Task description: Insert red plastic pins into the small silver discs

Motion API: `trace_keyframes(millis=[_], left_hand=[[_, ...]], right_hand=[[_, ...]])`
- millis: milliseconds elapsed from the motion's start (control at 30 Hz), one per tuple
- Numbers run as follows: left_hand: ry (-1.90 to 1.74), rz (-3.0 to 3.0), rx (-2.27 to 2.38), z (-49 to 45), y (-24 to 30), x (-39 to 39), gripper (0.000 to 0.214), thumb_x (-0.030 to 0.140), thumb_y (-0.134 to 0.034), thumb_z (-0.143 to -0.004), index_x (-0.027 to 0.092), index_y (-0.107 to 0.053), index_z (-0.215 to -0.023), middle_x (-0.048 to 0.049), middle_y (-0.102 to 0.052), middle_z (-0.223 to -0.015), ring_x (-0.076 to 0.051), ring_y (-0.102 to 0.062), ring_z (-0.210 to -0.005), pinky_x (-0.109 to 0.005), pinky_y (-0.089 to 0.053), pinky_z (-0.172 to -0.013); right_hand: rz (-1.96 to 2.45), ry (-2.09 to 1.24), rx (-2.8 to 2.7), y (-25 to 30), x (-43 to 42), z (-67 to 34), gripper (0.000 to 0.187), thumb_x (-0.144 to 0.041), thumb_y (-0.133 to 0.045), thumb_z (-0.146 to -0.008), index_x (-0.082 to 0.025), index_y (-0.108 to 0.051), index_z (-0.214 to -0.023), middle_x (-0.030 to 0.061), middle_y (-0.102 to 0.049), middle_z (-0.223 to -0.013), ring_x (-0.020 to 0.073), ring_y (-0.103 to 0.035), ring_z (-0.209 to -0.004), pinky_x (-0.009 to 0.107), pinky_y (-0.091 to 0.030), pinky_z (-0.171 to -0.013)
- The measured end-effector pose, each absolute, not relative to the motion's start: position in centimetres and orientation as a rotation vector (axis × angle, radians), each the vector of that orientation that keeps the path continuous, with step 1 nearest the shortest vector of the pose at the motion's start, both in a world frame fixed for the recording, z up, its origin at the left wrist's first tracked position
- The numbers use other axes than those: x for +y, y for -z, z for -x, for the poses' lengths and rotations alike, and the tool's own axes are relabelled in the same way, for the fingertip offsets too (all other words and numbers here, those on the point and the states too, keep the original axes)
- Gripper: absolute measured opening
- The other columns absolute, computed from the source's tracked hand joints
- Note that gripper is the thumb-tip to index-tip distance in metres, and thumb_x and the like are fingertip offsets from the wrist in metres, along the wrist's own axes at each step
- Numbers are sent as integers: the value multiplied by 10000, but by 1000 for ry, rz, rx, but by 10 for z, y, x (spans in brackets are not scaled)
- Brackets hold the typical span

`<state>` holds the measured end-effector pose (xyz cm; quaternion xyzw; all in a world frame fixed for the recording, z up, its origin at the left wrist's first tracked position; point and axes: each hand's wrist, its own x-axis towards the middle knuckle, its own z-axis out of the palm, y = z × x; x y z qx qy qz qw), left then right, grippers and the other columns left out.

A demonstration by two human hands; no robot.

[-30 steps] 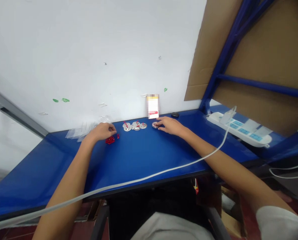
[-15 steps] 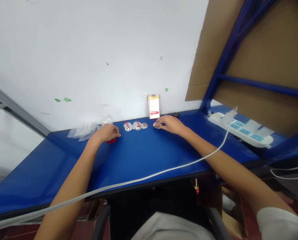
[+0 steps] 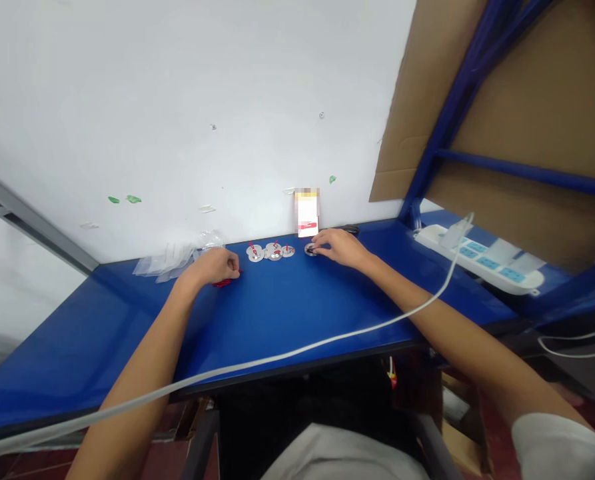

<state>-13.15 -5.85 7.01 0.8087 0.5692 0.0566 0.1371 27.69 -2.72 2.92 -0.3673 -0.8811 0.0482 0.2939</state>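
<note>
Right hand [image 3: 342, 247] touches a disc [image 3: 308, 249]; blue table [image 3: 297, 300] meets white wall [image 3: 247, 73].

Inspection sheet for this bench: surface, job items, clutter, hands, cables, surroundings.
Surface: blue tabletop, glossy.
Job's things: red pieces beneath the left hand; grouped round discs with red bits on them; single disc at the right hand.
Clutter: clear plastic bags at left; black item near the wall.
Hands: left, fingertips at the red pieces, grip unclear; right, fingers at the single disc.
Cables: white cable crosses the view before both forearms; contact unclear.
Surroundings: white wall; cardboard; power strip, plugs in.
</note>
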Motion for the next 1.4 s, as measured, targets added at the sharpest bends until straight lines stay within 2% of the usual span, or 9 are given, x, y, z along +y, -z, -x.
trace_keyframes(millis=[167,233,333,467,600,800,900,1233,1400], left_hand=[[-500,-2427,1533,117,-77,-68,120,313,-694,-785,231,-743,-856,-21,-769,-840,-221,-692,-794,-306,-479,-738],[-638,-2336,1399,107,-79,-75,127,316,-657,-857,219,-695,-930,-16,-776,-873,-204,-707,-810,-303,-509,-772],[-733,-2305,1213,88,-79,-84,122,332,-661,-915,210,-658,-926,-22,-772,-907,-188,-706,-821,-308,-536,-802],[-854,-2197,1065,64,-72,-93,205,383,-717,-961,195,-715,-1041,-60,-801,-974,-203,-751,-891,-321,-580,-835],[-1031,-1969,943,41,-61,-100,330,450,-795,-953,157,-769,-1105,-105,-818,-1012,-205,-772,-861,-330,-613,-828],[-1081,-1736,897,20,-53,-110,354,473,-928,-836,148,-861,-956,-89,-804,-866,-202,-742,-784,-302,-598,-708],[-1107,-1661,873,19,-53,-111,329,452,-965,-795,163,-881,-929,-87,-809,-867,-185,-717,-750,-306,-594,-698],[-984,-1487,838,19,-49,-113,302,362,-993,-759,183,-893,-980,-85,-808,-921,-186,-721,-827,-306,-602,-739],[-875,-1480,898,26,-50,-110,357,399,-992,-759,174,-900,-1020,-97,-816,-926,-188,-735,-807,-333,-630,-785]], right_hand=[[808,-428,-2017,-34,-33,-266,171,-365,-766,-1007,-226,-862,-975,86,-820,-1106,269,-766,-1032,419,-582,-979],[769,-618,-1879,-31,-35,-258,239,-442,-800,-972,-208,-849,-956,86,-792,-1057,253,-750,-985,401,-593,-923],[733,-844,-1840,-25,-40,-245,322,-520,-844,-914,-200,-839,-953,77,-721,-1029,221,-717,-911,363,-611,-813],[575,-1132,-1926,-23,-52,-232,387,-577,-810,-940,-193,-808,-984,71,-675,-1055,174,-701,-811,338,-645,-726],[527,-1415,-1820,-24,-64,-223,416,-560,-842,-932,-161,-763,-1021,55,-742,-885,182,-745,-766,339,-669,-725],[522,-1520,-1646,-27,-71,-219,442,-509,-950,-836,-147,-768,-1016,62,-798,-820,196,-787,-748,328,-680,-712],[510,-1557,-1644,-29,-72,-219,433,-497,-966,-818,-146,-772,-981,59,-796,-814,192,-789,-733,323,-682,-703],[515,-1574,-1697,-32,-74,-220,430,-491,-962,-824,-140,-769,-979,60,-803,-821,167,-774,-690,300,-671,-693],[508,-1580,-1686,-33,-74,-220,433,-491,-970,-812,-148,-755,-967,58,-805,-818,179,-783,-688,310,-675,-679]])
